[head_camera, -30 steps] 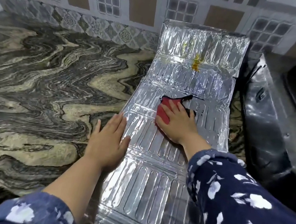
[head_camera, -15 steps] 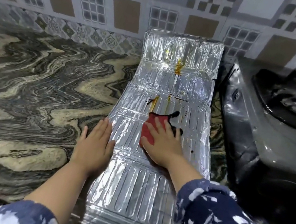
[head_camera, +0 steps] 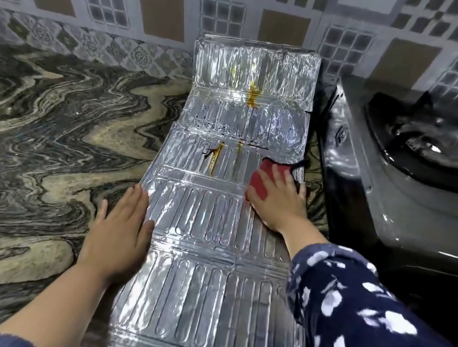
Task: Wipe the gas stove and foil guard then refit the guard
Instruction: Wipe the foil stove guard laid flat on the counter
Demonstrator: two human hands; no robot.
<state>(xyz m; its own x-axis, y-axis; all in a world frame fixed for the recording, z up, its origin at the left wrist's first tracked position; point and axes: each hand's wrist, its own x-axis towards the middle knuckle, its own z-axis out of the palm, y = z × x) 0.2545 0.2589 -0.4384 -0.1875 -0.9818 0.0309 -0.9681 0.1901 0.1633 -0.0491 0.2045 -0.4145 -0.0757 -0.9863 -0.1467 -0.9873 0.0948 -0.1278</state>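
Marble counter (head_camera: 34,127): foil guard (head_camera: 203,289) laid out mid-frame, gas stove (head_camera: 396,206) upper right. R hand (head_camera: 280,202), fingers straight, presses red cloth (head_camera: 260,183) on guard's right edge; L hand (head_camera: 119,231) flat on left edge.

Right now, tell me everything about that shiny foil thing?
The foil guard is ribbed silver sheet in hinged panels. It lies on the marbled counter beside the stove, far end tipped against the tiled wall and streaked yellow-brown. The left hand touches its left edge; the right hand presses a red cloth onto it.
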